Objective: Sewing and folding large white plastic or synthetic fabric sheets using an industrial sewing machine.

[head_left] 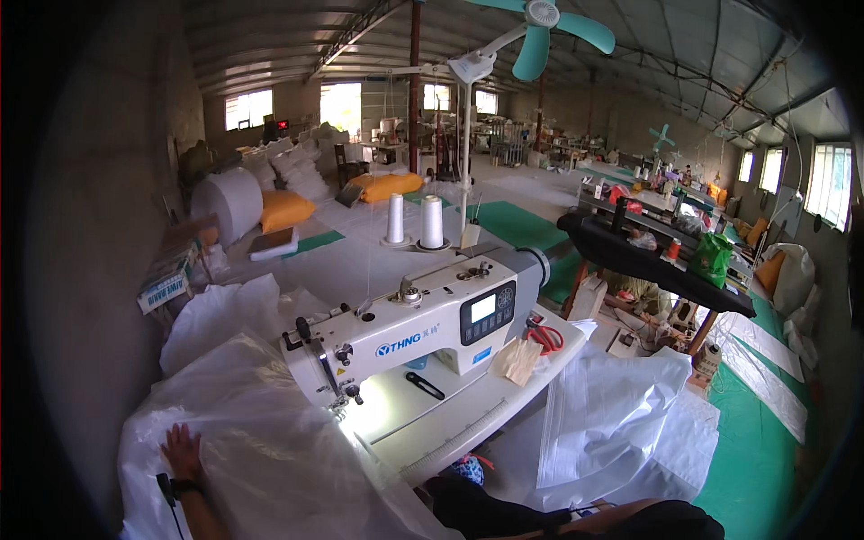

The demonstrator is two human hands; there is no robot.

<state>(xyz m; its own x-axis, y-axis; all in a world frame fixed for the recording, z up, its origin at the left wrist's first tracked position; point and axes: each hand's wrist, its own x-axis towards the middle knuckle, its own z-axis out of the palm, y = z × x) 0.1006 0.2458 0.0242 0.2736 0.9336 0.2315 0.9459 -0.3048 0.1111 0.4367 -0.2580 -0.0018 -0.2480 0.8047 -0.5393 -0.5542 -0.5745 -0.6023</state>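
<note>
My left hand (pixel 183 450) lies flat with its fingers spread on a large translucent white plastic sheet (pixel 261 441). The sheet covers the left side of the sewing machine's table and runs up to the needle area. A white sewing machine (pixel 405 337) stands in front of me, its lamp lighting the stitching spot and its small screen lit. Black thread snips (pixel 424 385) rest on the machine bed. Bare skin of my right arm (pixel 585 522) shows at the lower edge; my right hand is out of sight.
Red-handled scissors (pixel 544 338) and a beige scrap (pixel 518 362) lie at the table's right. White thread cones (pixel 432 223) stand behind the machine. More white sheeting (pixel 612 414) hangs at right. A teal fan (pixel 540 36) is overhead. Orange sacks (pixel 286 210) lie farther back.
</note>
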